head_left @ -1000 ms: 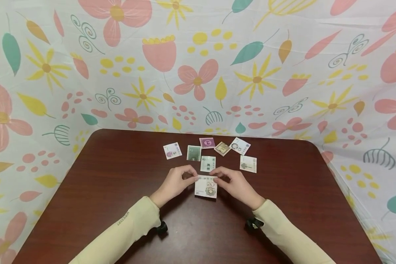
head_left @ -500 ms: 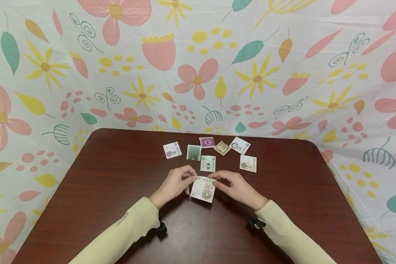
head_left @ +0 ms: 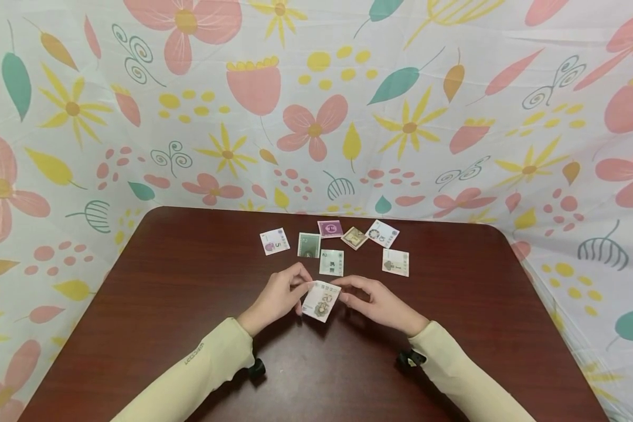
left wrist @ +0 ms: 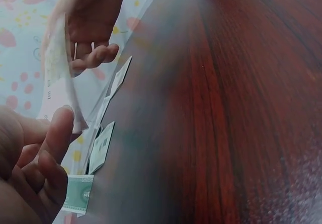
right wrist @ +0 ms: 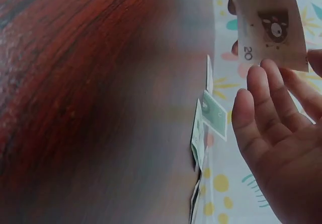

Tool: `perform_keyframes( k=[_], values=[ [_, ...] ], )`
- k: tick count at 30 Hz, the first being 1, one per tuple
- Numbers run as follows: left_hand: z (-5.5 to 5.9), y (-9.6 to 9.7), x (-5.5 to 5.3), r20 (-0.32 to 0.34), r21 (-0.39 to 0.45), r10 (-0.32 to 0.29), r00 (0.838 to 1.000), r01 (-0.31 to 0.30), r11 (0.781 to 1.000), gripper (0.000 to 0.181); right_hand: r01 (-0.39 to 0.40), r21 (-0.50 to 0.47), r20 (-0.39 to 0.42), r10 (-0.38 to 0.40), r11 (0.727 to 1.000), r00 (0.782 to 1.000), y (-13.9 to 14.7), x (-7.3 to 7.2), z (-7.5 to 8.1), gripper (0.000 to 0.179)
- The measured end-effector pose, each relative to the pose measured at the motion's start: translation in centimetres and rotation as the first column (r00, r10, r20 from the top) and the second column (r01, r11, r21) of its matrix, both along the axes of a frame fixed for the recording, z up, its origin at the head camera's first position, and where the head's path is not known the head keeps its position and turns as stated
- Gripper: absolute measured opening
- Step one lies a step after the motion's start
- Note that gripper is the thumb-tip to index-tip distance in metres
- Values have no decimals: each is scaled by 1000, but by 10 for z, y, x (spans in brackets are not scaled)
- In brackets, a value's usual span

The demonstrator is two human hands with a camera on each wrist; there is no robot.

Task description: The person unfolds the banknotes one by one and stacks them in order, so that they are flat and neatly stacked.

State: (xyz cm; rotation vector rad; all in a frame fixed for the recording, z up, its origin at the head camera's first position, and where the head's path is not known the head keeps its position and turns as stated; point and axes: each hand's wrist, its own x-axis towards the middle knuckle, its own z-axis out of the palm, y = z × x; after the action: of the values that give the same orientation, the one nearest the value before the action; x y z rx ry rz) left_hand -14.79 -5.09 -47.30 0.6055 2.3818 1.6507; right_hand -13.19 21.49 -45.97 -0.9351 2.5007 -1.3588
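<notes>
A pale squarish banknote [head_left: 320,301] marked 20 is held tilted above the table, between both hands. My left hand [head_left: 278,296] pinches its upper left corner between thumb and fingers. At the opposite corner, the thumb and index finger of my right hand [head_left: 382,302] pinch its edge. The right wrist view shows the back of the banknote [right wrist: 271,27], with a dark picture and a 20. There, the other fingers of the right hand [right wrist: 287,133] are extended below it. In the left wrist view the banknote [left wrist: 60,78] appears nearly edge-on, left fingers [left wrist: 59,133] at its lower end.
Several other notes lie spread behind the hands: a white 5 [head_left: 275,241], a dark green 2 [head_left: 309,245], a pale green 2 [head_left: 331,262], a purple one [head_left: 330,228], a brown one [head_left: 354,238] and white ones [head_left: 395,262]. A patterned cloth [head_left: 316,88] hangs behind the table [head_left: 190,264].
The 20 banknote has shifted slightly left and turned, its lower edge swinging left and tilting. My right thumb has slid from its face to its right edge. The other notes stay put.
</notes>
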Motion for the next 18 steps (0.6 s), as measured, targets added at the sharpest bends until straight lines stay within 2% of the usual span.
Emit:
perform_keyframes(
  k=[5, 11, 15, 18],
  values=[
    [0, -1, 1, -36, -2, 10, 999, -10, 1000, 5, 24, 0, -69, -24, 1000, 997, -1, 0, 0, 27],
    [2, -3, -1, -78, 8, 52, 996, -51, 999, 7, 48, -16, -144, -50, 999, 988, 2, -3, -5, 17],
    [-1, -7, -2, -96, -7, 68, 993, -69, 998, 6, 81, -11, -142, -82, 997, 986, 7, -3, -6, 15],
    [-3, -10, -2, -102, -23, 79, 992, -82, 996, 7, 117, 15, -99, -115, 993, 988, 11, -2, -6, 15]
  ],
)
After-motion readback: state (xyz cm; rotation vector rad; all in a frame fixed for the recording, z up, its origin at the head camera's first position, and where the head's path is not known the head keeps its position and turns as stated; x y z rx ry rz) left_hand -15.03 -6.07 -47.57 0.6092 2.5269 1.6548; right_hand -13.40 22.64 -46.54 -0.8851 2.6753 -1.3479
